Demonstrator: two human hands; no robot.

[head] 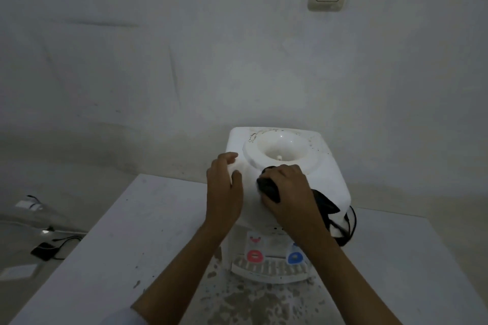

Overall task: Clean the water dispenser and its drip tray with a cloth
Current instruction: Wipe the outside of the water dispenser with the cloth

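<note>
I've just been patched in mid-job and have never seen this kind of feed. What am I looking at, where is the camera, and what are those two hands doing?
There is one picture, from a wide-angle camera worn on a person's head, looking forward and down. No machine is involved: a person works with bare hands.

On a white table stands a white water dispenser, its round top basin open and its back rim speckled with dirt. Low on the front are a red tap, a blue tap and the slotted drip tray.

The left hand rests on the dispenser's top left corner, seemingly steadying it. The right hand presses a dark cloth against the top, fingers curled over it; the rest of the cloth hangs down the right side.
</note>
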